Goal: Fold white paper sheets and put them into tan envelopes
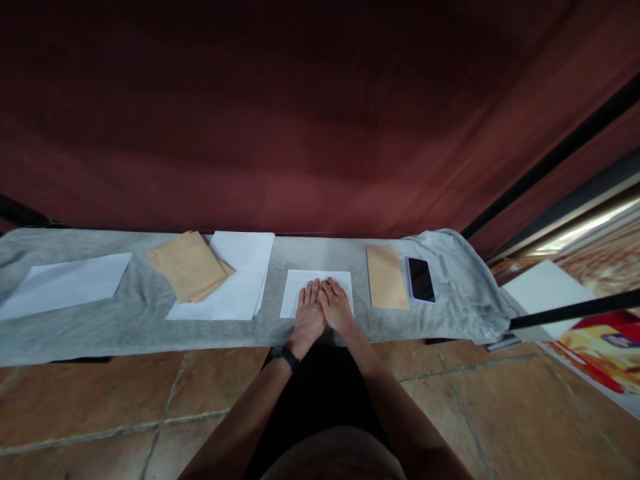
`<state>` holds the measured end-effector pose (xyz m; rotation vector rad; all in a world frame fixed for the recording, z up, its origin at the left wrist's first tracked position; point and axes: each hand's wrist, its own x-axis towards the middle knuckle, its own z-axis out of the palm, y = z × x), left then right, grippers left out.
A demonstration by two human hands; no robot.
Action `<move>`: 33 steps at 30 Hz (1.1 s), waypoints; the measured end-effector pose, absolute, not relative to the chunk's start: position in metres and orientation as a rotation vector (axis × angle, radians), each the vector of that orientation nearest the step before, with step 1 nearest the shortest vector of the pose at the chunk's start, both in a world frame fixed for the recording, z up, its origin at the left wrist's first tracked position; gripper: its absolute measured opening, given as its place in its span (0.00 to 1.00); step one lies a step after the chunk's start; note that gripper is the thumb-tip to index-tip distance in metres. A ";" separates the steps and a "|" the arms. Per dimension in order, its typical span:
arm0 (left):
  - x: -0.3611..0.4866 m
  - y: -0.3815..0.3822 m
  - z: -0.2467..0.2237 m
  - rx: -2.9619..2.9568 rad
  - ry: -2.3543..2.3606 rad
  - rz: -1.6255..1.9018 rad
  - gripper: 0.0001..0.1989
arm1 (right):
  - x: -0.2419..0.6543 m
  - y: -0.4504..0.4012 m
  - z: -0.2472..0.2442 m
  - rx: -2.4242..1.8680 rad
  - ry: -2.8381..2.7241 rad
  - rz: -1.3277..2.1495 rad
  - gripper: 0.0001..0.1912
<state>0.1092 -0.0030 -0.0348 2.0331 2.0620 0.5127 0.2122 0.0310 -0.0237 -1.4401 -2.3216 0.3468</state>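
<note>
A white sheet of paper (pixel 293 293), perhaps folded, lies on the grey cloth in front of me. My left hand (pixel 310 313) rests flat on it with the fingers stretched forward. Beside it, my right hand (pixel 336 303) also lies flat, its fingers touching or slightly overlapping the left ones. Both palms press down, and neither hand grips anything. To the right of the paper is a single brown envelope (pixel 387 277). On the left, several brown envelopes (pixel 190 267) sit fanned out on a stack of white paper (pixel 243 287).
A phone (pixel 421 280) lies right of the single envelope. Another white sheet (pixel 70 283) is at the far left. Grey cloth (pixel 460 293) covers the narrow table, with a dark red curtain (pixel 310 147) behind it. Black bars (pixel 575 310) and a white board (pixel 547 297) stand at the right.
</note>
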 end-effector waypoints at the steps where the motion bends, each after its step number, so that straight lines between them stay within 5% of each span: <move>1: 0.108 0.002 -0.038 2.043 2.080 0.459 0.30 | 0.209 0.034 -0.027 -1.447 -2.339 0.351 0.23; 17: 0.053 0.015 -0.044 1.854 2.426 0.622 0.34 | 0.247 0.065 -0.050 -1.608 -2.298 0.159 0.30; 33: 0.030 0.018 -0.021 1.527 2.376 0.785 0.30 | 0.202 0.023 -0.058 -1.461 -2.273 0.160 0.26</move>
